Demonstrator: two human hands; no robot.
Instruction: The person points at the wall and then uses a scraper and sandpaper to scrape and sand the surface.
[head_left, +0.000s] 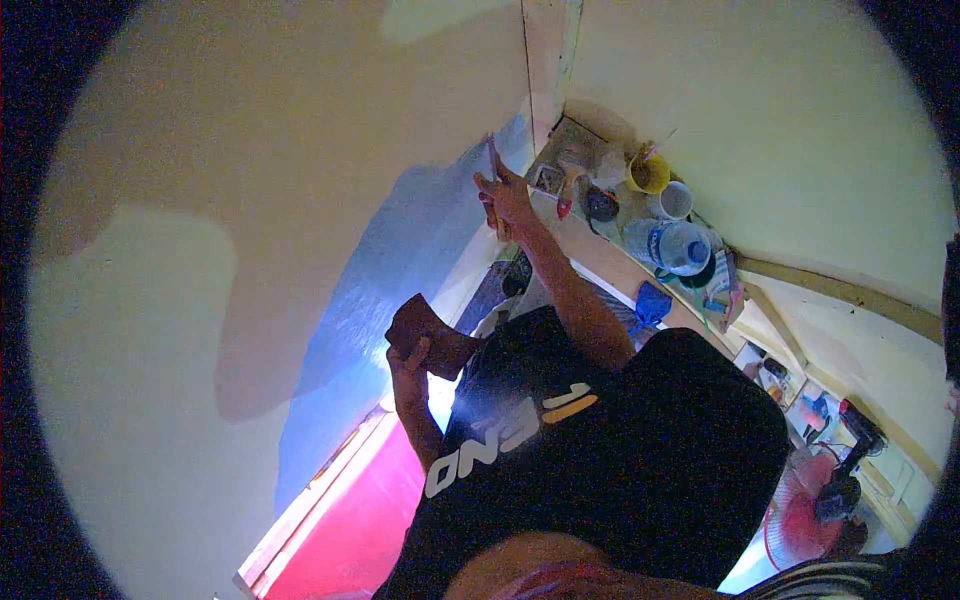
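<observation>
My left hand point(408, 362) grips a reddish-brown, bent flat piece point(432, 335) in front of my black shirt. Higher up, my right hand point(509, 203) is closed around a slim tool with a pale handle point(503, 230); its kind is not clear. The tool's thin front end overlaps the wall close to the corner. A blue-grey patch point(385, 260) spreads over the cream wall point(180, 300) from that corner down to the left. Both forearms are bare, and the right one reaches up along the wall.
Right of my right hand, a ledge holds a yellow cup point(648, 172), a white cup point(673, 200) and a large clear plastic bottle point(682, 247). A pink-red panel point(350, 515) stands below the wall. At the lower right is a red fan point(800, 505). Bright light shines behind my left hand.
</observation>
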